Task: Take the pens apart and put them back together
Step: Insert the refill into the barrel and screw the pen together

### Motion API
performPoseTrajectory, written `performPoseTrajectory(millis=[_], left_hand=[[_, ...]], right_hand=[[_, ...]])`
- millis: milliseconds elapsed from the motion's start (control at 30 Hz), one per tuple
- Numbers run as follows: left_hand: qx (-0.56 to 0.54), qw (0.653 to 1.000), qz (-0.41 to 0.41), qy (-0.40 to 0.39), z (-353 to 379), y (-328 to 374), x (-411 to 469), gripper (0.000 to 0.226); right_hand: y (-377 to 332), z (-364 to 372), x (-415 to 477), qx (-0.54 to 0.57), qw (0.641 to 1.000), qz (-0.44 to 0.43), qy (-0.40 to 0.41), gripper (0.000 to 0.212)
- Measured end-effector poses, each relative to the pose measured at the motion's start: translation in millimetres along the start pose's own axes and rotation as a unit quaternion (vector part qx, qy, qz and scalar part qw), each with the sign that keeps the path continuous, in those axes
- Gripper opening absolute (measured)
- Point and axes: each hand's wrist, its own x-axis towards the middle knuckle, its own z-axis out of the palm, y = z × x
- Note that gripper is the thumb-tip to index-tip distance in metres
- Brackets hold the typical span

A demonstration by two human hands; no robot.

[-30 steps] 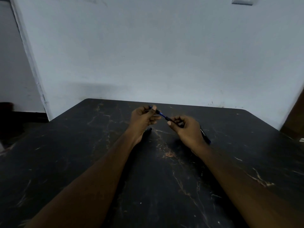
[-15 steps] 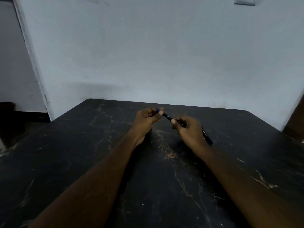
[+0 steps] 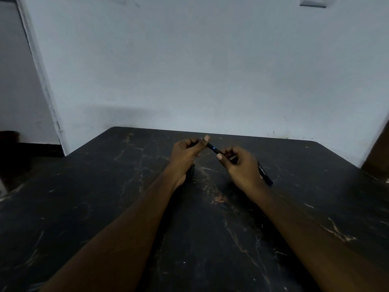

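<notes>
A dark blue pen (image 3: pixel 213 148) is held between both hands above the far middle of the black table (image 3: pixel 105 197). My left hand (image 3: pixel 187 152) pinches its far end with thumb and fingers. My right hand (image 3: pixel 240 165) grips the barrel, whose rear end (image 3: pixel 265 175) sticks out past the wrist toward the right. Only a short stretch of pen shows between the hands. A dark object (image 3: pixel 191 173) lies on the table under my left wrist, mostly hidden.
The black marbled table runs up to a pale wall (image 3: pixel 210 70). A brown piece of furniture (image 3: pixel 379 157) stands at the right edge. A dim opening shows at the far left.
The hands have drawn closer together, so less of the pen shows between them. The left hand has shifted right along the pen.
</notes>
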Motion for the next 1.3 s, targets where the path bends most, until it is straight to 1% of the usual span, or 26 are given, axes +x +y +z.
performPoseTrajectory(millis=[67, 167, 233, 300, 367, 433, 500, 567, 700, 800, 900, 967, 1033, 1133, 1200, 1300], left_hand=[[-0.005, 1.0, 0.002, -0.012, -0.9, 0.0, 0.1, 0.015], [-0.036, 0.998, 0.002, -0.049, -2.0, 0.6, -0.8, 0.015], [-0.05, 0.996, 0.002, -0.073, -1.8, 2.5, -2.3, 0.019], [-0.029, 0.997, -0.004, -0.077, -1.6, 3.8, -2.7, 0.018], [-0.017, 0.998, -0.015, -0.06, -0.9, 4.8, -3.8, 0.02], [-0.02, 0.999, -0.027, -0.022, 0.4, 5.1, -4.1, 0.026], [-0.012, 1.0, -0.019, 0.014, 1.8, 5.0, -3.2, 0.028], [-0.001, 1.0, 0.005, 0.027, 2.3, 2.7, -1.7, 0.027], [-0.001, 1.0, 0.024, 0.014, 1.0, -1.5, 1.8, 0.022], [-0.018, 0.999, 0.026, -0.013, 0.3, 0.0, 0.4, 0.021], [-0.031, 0.998, 0.017, -0.045, -0.7, 5.2, -2.7, 0.022], [-0.026, 0.998, 0.004, -0.056, -3.4, 5.4, -1.4, 0.016], [-0.021, 0.999, -0.008, -0.049, -4.9, 5.8, -1.9, 0.015], [-0.015, 1.0, -0.022, 0.0, -2.6, 7.2, -3.9, 0.031], [0.006, 1.0, -0.014, 0.019, -2.1, 6.1, -2.9, 0.028], [0.015, 1.0, -0.002, 0.013, -2.8, 2.9, -0.6, 0.019]], right_hand=[[0.6, 1.5, 0.7, 0.012, 1.0, 0.01, -0.007, 0.011], [3.7, 1.7, 2.0, 0.017, 1.0, 0.019, -0.018, 0.026], [4.7, 1.1, 2.1, 0.015, 0.999, 0.021, -0.021, 0.028], [4.5, 0.5, 1.7, 0.006, 1.0, 0.022, -0.016, 0.027], [3.5, 0.5, 0.8, 0.002, 1.0, 0.017, -0.006, 0.022], [2.8, 0.7, 0.6, 0.001, 1.0, 0.011, -0.004, 0.015], [2.6, 0.9, 0.7, -0.007, 1.0, 0.004, -0.004, 0.013], [3.2, 1.3, 1.2, -0.01, 1.0, 0.001, 0.0, 0.014], [4.0, 2.0, 1.4, -0.002, 1.0, 0.002, 0.0, 0.013], [7.5, 2.1, 3.1, 0.015, 1.0, 0.017, -0.008, 0.026], [7.9, 2.6, 3.3, 0.013, 1.0, 0.018, -0.01, 0.028], [6.3, 2.2, 2.5, 0.006, 1.0, 0.011, -0.002, 0.026], [4.0, 1.7, 1.8, 0.005, 1.0, 0.004, 0.0, 0.02], [3.0, 1.4, 1.9, 0.003, 1.0, -0.001, 0.005, 0.01], [4.0, 1.7, 2.2, 0.001, 1.0, -0.002, 0.011, 0.009], [4.4, 2.1, 2.3, 0.002, 1.0, -0.006, 0.014, 0.009]])
